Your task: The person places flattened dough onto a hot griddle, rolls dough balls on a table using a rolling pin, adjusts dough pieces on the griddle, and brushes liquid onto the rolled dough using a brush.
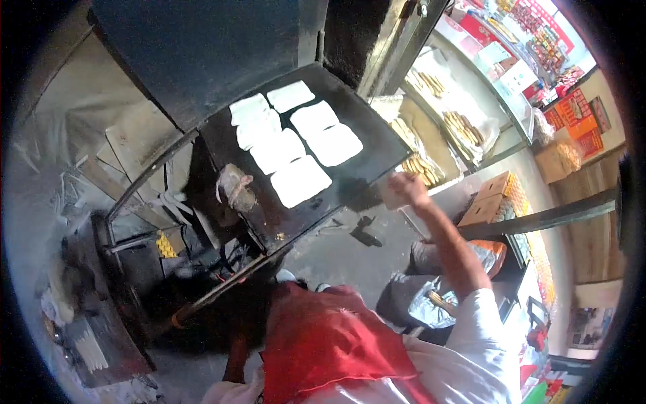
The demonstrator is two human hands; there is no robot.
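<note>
My right hand (409, 190) is stretched out to the right, beside the corner of a dark metal plate (350, 182). Its fingers look curled in, next to a pale flat surface; what they hold, if anything, is hidden. On the plate lie several flat white rectangular pieces that look like dough (301, 180), in two rows, some touching. A crumpled greyish cloth (237, 188) rests at the plate's left edge. My left forearm (237, 357) shows low in dark shadow beside the red apron (336, 347); the left hand's fingers cannot be made out there.
Trays of long browned bread sticks (420, 168) stand to the right, with more behind glass (461, 128). A long bar (215, 291) runs along the plate's near side. Grey bags (404, 299) and a cardboard box (486, 195) sit at right. Scraps and boards (134, 175) lie at left.
</note>
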